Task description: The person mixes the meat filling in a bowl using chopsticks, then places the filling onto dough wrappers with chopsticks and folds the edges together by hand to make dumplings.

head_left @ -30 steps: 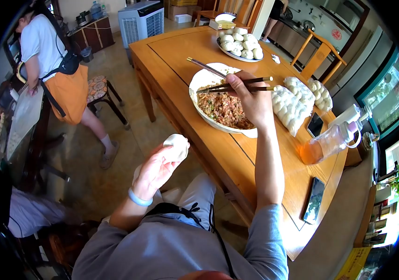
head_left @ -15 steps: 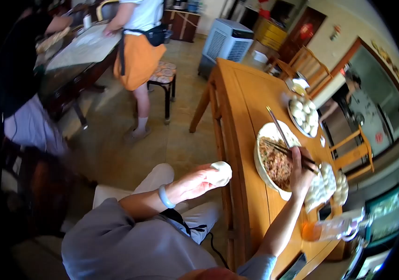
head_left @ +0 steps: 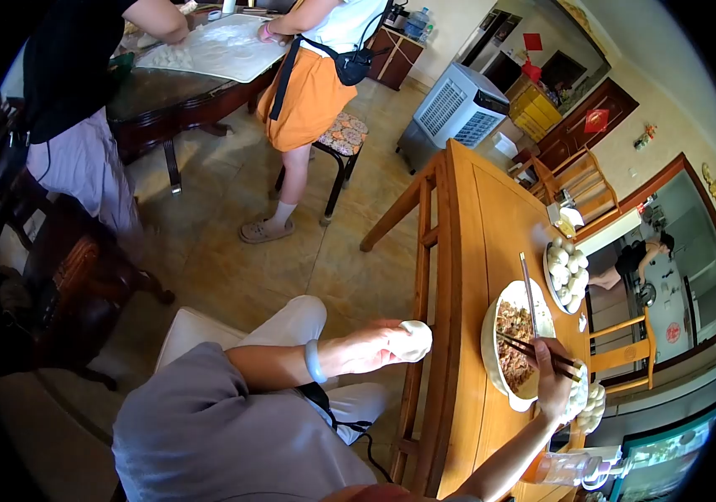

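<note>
My left hand, with a pale blue bangle at its wrist, holds a round white dough wrapper beside the table's edge. My right hand grips a pair of dark chopsticks, their tips over the minced filling in a white bowl. Another chopstick or pair leans against the bowl's far rim. Behind the bowl stands a plate of white buns or dumplings. More white dough pieces lie past my right hand, partly hidden by it.
The wooden table runs along my right. A jug of amber liquid stands near its front end. Two people work at a floured board at upper left. An air cooler, a stool and chairs stand around.
The whole view has shifted, so the table and bowl appear lower and farther right. Both hands keep their hold; the chopsticks remain at the filling.
</note>
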Demonstrator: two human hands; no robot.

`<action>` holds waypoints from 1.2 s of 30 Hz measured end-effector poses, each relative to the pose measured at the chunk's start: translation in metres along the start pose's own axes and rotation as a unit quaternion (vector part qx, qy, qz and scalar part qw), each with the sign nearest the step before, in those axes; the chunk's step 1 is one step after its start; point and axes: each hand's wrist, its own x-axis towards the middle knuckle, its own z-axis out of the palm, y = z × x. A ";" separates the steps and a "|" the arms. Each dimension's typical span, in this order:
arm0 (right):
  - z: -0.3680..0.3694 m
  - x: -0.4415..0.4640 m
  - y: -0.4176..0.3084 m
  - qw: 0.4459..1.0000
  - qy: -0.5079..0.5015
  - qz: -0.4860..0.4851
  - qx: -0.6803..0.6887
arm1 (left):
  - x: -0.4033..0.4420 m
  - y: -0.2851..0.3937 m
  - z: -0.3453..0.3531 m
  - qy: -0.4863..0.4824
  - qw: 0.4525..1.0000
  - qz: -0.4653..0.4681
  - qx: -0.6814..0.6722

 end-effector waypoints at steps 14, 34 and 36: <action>-0.055 -0.030 0.042 0.989 0.127 0.003 0.077 | -0.003 0.015 0.004 0.010 1.000 0.007 -0.003; -0.041 -0.030 0.067 0.979 0.154 0.000 0.132 | 0.014 -0.005 -0.002 -0.051 0.998 0.020 0.034; -0.034 -0.028 0.065 0.974 0.179 -0.016 0.138 | 0.014 -0.007 0.002 -0.014 1.000 0.011 0.021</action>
